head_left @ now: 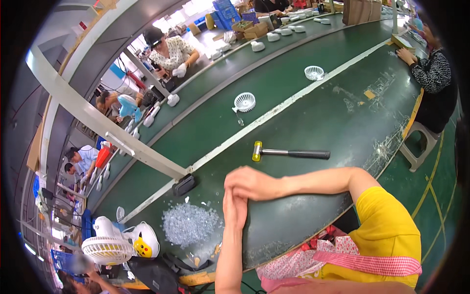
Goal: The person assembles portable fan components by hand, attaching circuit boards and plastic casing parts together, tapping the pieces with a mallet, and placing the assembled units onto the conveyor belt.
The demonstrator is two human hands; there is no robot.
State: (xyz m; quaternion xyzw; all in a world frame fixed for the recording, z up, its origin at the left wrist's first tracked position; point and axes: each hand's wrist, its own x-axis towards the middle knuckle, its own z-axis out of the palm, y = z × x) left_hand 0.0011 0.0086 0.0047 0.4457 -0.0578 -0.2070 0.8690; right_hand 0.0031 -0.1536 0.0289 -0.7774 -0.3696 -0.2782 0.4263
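Note:
My left hand (235, 210) rises from the lower edge, fingers stretched out and pressed against the right hand. Over its fingertips folds my right hand (253, 184), its bent fingers closed round them. Whether anything small lies between the palms is hidden. Both rest on the dark green worktable (289, 215). Just beyond them lies a mallet (293, 153) with a yellow-faced head and black grip. Left of my hands spreads a heap of small clear plastic pieces (190, 224). A black block-shaped object (184, 185) sits behind the heap, by a white post.
Two white round fan housings (244, 102) (314, 73) lie on the green belt beyond a pale strip (293, 103). At lower left stand a white fan (106, 247) and a black bag (155, 274). Co-workers sit across the belt and at far right (433, 71). A slanting white frame post (112, 117) crosses the left.

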